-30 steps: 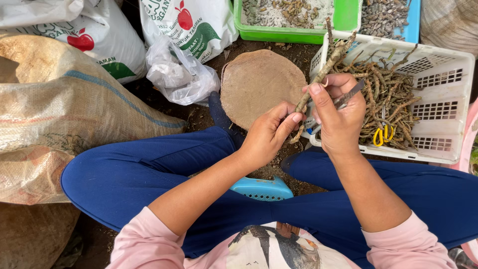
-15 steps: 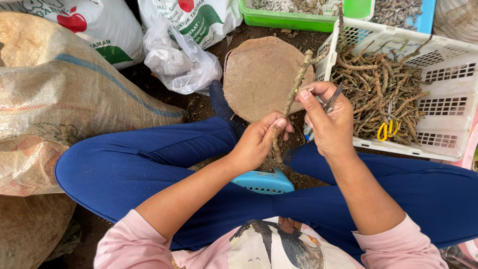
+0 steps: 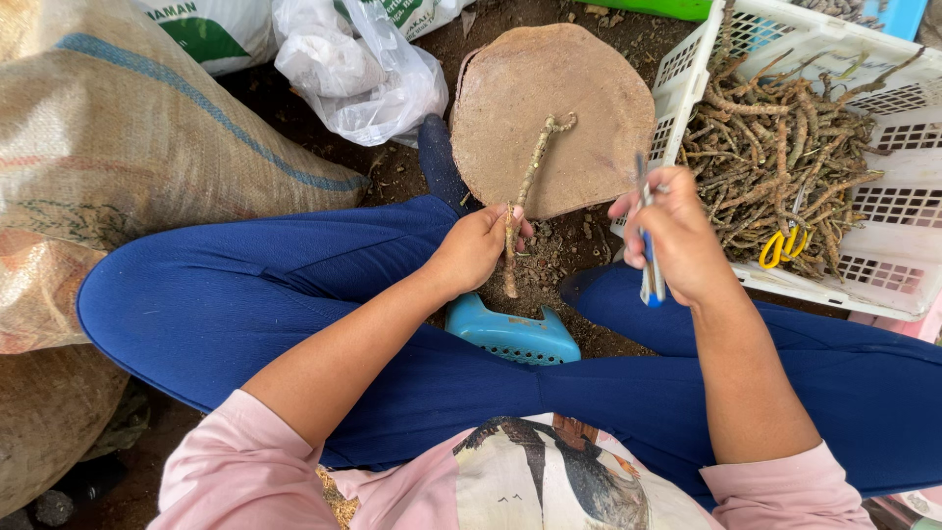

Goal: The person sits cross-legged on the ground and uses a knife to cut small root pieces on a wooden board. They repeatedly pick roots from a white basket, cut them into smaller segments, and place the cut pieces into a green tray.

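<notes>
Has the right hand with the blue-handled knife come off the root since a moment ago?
Yes. The right hand has pulled right, toward the white crate; only the left hand holds the root.

Dirt ground (image 3: 579, 250) — round wooden block (image 3: 554, 108), white crate (image 3: 883, 265), sacks (image 3: 147, 157), plastic bag (image 3: 358, 69).

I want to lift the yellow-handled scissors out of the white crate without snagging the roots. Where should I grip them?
Grip the yellow scissors by their handle loops, coming from above. The loops lie exposed on the roots near the white crate front wall; the blades seem tucked among roots.
</notes>
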{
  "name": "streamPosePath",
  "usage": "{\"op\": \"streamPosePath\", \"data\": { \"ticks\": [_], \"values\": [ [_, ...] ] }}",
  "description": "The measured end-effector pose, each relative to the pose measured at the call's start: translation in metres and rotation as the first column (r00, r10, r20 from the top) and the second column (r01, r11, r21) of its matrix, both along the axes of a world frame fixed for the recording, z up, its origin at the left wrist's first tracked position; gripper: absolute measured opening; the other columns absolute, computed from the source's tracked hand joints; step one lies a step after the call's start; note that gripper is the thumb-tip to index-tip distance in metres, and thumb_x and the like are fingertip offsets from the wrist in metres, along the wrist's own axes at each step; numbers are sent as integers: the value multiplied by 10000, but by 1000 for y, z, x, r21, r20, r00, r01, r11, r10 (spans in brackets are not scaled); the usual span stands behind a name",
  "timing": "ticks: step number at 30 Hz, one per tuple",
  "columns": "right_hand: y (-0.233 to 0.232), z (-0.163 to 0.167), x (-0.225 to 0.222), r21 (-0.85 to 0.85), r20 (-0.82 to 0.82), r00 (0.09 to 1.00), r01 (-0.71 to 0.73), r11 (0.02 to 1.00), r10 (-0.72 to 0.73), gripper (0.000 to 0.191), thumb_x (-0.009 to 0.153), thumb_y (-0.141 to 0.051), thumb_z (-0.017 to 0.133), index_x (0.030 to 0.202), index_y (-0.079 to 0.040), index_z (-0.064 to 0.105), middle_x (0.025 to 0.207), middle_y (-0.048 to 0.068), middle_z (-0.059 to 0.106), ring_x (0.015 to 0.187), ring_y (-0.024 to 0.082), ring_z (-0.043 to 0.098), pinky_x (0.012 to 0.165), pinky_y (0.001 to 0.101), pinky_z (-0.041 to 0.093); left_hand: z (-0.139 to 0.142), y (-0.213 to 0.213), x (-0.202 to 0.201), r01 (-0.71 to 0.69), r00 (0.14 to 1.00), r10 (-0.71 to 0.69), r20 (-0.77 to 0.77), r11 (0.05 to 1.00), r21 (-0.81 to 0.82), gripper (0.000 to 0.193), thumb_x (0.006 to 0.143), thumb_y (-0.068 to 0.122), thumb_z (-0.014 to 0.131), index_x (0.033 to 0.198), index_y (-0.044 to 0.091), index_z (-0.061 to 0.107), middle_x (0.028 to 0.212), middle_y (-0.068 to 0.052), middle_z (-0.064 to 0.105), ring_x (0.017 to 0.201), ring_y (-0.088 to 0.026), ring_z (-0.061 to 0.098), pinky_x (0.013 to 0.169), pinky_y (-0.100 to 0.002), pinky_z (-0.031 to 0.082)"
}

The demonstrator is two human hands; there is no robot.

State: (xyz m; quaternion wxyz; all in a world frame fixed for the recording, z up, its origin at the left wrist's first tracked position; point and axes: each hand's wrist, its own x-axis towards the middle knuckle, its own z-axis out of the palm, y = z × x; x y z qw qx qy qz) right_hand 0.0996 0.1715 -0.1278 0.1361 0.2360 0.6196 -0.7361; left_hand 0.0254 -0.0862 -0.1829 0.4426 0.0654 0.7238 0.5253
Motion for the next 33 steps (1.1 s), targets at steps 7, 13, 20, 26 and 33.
{"op": "streamPosePath", "data": {
  "ticks": [7, 13, 20, 26, 33],
  "values": [
    [-25, 9, -15, 530, -27, 982, -143, 836, 185, 431, 1080, -122, 463, 1497, -137, 356, 889, 142, 668, 656, 221, 607, 597, 388, 507, 25, -4, -21, 107, 966, -159, -204, 964, -244, 439, 1054, 391, 414, 986, 113, 748, 807, -112, 729, 794, -281, 713, 804, -403, 538],
    [-43, 2, -33, 959, -59, 899, -70, 276, 434, 428, 1073, -109, 532, 1495, -149, 466, 1190, 225, 712, 911, 432, 704, 725, 509, 562, 30, -2, -32, 134, 963, -199, -184, 939, -316, 454, 1040, 406, 416, 951, 137, 771, 824, -144, 747, 855, -328, 723, 849, -442, 531],
    [-43, 2, -48, 962, -38, 903, -83, 261, 428, 426, 1064, -100, 547, 1483, -161, 512, 1170, 212, 718, 912, 424, 711, 737, 500, 569, 23, -1, -39, 139, 960, -201, -197, 947, -288, 455, 1039, 387, 413, 932, 135, 777, 845, -141, 744, 870, -344, 713, 857, -449, 521],
    [-42, 0, -52, 951, -34, 906, -100, 292, 422, 407, 1076, -102, 544, 1478, -155, 515, 1156, 220, 723, 908, 421, 714, 736, 502, 564, 22, 0, -42, 158, 964, -211, -163, 943, -292, 453, 1042, 383, 407, 944, 133, 771, 833, -150, 743, 862, -346, 717, 855, -447, 529],
    [-43, 1, -51, 941, -19, 913, -121, 316, 408, 400, 1079, -100, 542, 1475, -146, 519, 1127, 231, 723, 916, 423, 716, 755, 505, 566, 21, 0, -43, 156, 960, -214, -180, 944, -289, 452, 1041, 376, 403, 950, 127, 769, 847, -142, 747, 866, -337, 717, 851, -454, 531]
  ]
}}
